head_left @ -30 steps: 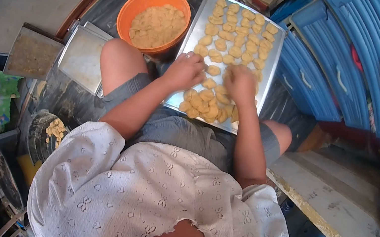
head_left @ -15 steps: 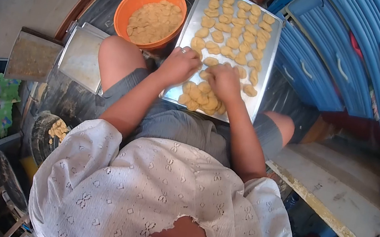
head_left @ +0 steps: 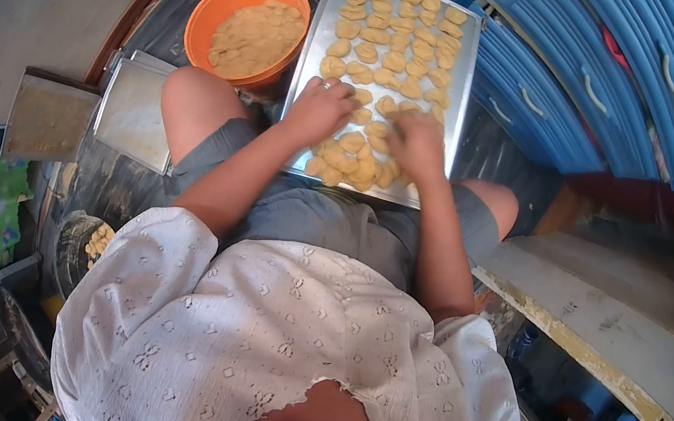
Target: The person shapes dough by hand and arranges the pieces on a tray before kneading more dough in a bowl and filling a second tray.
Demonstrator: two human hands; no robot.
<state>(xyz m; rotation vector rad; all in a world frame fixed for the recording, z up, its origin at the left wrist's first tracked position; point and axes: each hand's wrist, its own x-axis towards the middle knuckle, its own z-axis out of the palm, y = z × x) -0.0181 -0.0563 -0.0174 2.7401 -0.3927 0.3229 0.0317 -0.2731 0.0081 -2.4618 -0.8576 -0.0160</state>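
Over tray (head_left: 314, 46), left hand (head_left: 319, 111) and right hand (head_left: 421, 145) curl fingers (head_left: 344, 96) by dough (head_left: 337, 158), grip unclear.

We can read no text, labels, brands, numbers or signs here.
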